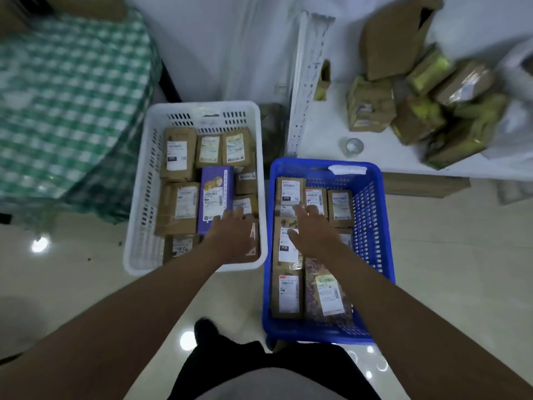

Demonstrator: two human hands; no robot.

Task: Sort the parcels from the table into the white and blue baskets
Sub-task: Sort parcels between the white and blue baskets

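A white basket (138,215) stands on the floor at centre left, filled with several brown parcels and one purple parcel (215,197). Right of it stands a blue basket (372,226) with several labelled brown parcels. My left hand (233,235) reaches into the white basket's near right corner, fingers extended over a brown parcel (253,241). My right hand (313,229) hovers inside the blue basket with fingers spread above a long brown parcel (285,243). Neither hand grips anything. A pile of parcels (427,111) lies on the white table (323,134) at upper right.
A green checkered cloth (66,105) covers furniture at the left. A small glass (354,146) stands near the white table's edge. A perforated white rail (307,82) leans by the table. My dark-clothed legs and a shoe (206,330) are on the shiny floor below.
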